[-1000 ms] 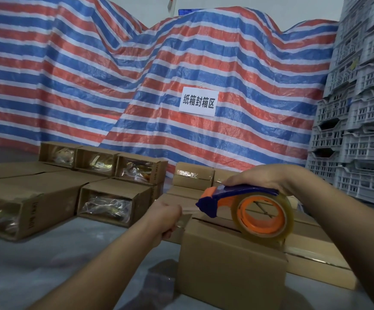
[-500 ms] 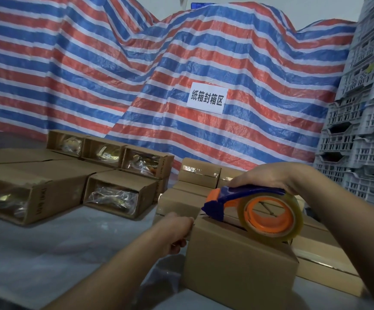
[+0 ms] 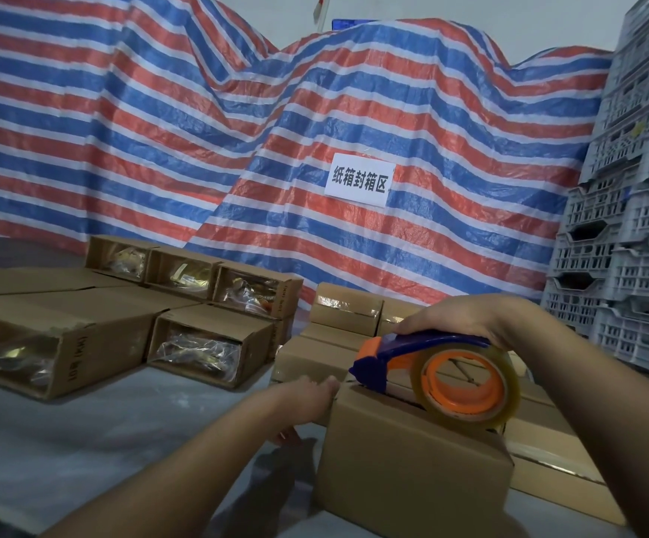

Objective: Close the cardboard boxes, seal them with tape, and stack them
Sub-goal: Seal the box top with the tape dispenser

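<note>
A closed box (image 3: 412,464) stands nearest on the desk (image 3: 82,432), with a tape dispenser (image 3: 443,376) on top of it. Sealed boxes (image 3: 348,308) lie behind and to its right. Open boxes (image 3: 206,343) lie to the left. A tarp (image 3: 237,130) hangs behind everything, with a sign (image 3: 359,179) on it; crates (image 3: 633,227) are stacked at the right.

Red-blue-white striped tarp (image 3: 198,122), brown boxes (image 3: 412,456), blue-orange dispenser (image 3: 400,349), seemingly yellowish tape (image 3: 509,378)

Surface: a pale grey sheet-covered surface (image 3: 82,432).
At 6 o'clock: a closed cardboard box (image 3: 404,460) stands on it.
At 9 to 10 o'clock: open-ended boxes (image 3: 206,343) lie on their sides, clear bags showing inside.
At 3 to 4 o'clock: sealed boxes (image 3: 548,452) lie flat.
</note>
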The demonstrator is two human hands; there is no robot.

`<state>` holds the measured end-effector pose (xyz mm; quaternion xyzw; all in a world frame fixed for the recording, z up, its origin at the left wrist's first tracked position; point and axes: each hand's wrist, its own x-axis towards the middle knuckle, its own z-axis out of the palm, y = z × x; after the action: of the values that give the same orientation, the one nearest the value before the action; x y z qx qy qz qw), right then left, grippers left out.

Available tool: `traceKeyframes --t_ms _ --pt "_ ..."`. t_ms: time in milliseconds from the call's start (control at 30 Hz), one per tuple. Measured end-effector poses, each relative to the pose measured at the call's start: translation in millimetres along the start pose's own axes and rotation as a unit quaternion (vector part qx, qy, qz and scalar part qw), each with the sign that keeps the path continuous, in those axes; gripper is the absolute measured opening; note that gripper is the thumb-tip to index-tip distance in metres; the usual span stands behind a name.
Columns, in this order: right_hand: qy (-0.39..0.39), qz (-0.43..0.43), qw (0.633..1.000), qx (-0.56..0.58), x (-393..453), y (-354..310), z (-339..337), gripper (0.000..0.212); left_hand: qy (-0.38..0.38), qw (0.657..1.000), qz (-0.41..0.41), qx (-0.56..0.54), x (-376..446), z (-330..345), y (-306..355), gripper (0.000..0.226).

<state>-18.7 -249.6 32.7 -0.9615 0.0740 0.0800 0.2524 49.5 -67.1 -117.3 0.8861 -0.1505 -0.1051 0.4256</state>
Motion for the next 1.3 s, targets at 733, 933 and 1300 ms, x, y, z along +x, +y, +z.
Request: traceKeyframes --t_ms 733,933,1300 --pt "-0.002 0.006 1.000 0.007 5.3 5.7 -2.1 0.044 -0.002 0.990 0.083 -0.116 -7.0 5.6 14.4 0.033" --pt "-0.014 0.001 1.000 0.013 4.4 7.3 -4.0 0.045 0.039 0.989 0.097 -0.106 -5.5 5.0 19.8 0.024" --pt "-0.054 0.024 0.998 0.026 0.0 14.3 -16.2 0.044 0.025 0.995 0.072 -0.065 -9.3 5.1 24.2 0.034"
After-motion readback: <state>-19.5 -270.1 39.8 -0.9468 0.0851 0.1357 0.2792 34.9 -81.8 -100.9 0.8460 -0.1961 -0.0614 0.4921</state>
